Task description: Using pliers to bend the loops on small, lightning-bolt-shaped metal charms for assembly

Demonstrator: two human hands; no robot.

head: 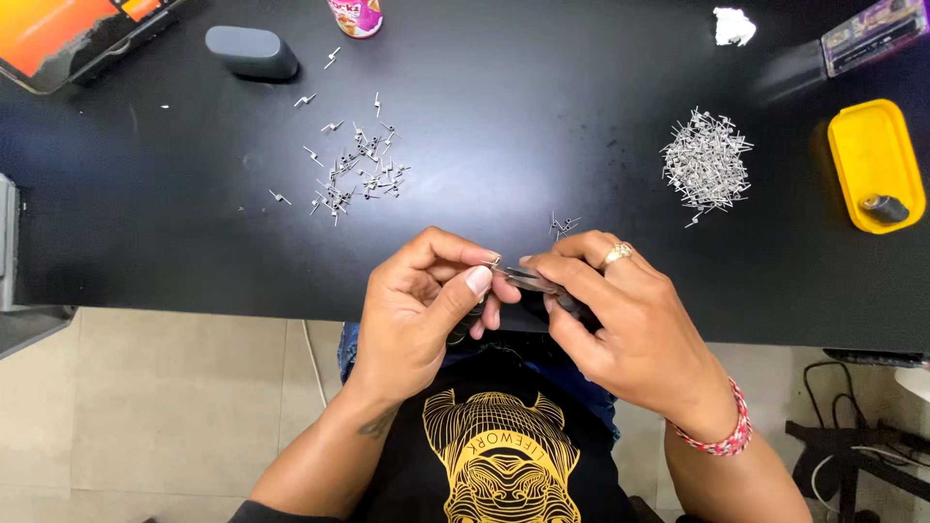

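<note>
My left hand (pixel 426 305) and my right hand (pixel 620 320) meet at the near edge of the black table (pixel 504 155). The right hand grips a slim metal tool (pixel 528 280), tweezers or small pliers, with a dark handle under the fingers. The left thumb and forefinger pinch a tiny metal piece (pixel 494 261) at the tool's tip. A scattered group of small wire coils (pixel 358 169) lies to the far left of my hands. A denser heap of the same coils (pixel 707 163) lies at the right.
A few loose coils (pixel 562 228) lie just beyond my right hand. A yellow tray (pixel 875 165) holding a small dark spool sits at the right edge. A grey oval case (pixel 252 52), a tablet (pixel 68 34) and a white crumpled wad (pixel 733 26) lie at the back.
</note>
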